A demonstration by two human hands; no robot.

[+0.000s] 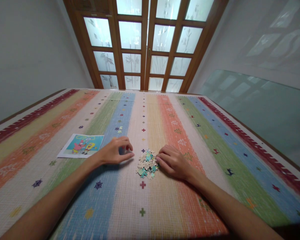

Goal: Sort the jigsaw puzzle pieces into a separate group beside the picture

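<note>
A small heap of jigsaw puzzle pieces [148,164] lies on the striped tablecloth between my hands, some teal and yellow side up, others showing plain beige backs. My left hand [117,150] hovers just left of the heap, fingers curved and thumb apart, with nothing visible between them. At the heap's right edge rests my right hand [171,160], its fingers curled together against the pieces; whatever is between the fingertips is hidden. A few loose puzzle pieces [119,130] sit beyond my left hand on the blue stripe.
A printed cartoon picture sheet [82,146] lies flat left of my left hand. The patterned tablecloth [130,206] covers the long table. Wooden doors with frosted panes [158,36] stand at the far end, and a glass panel [260,110] leans along the right wall.
</note>
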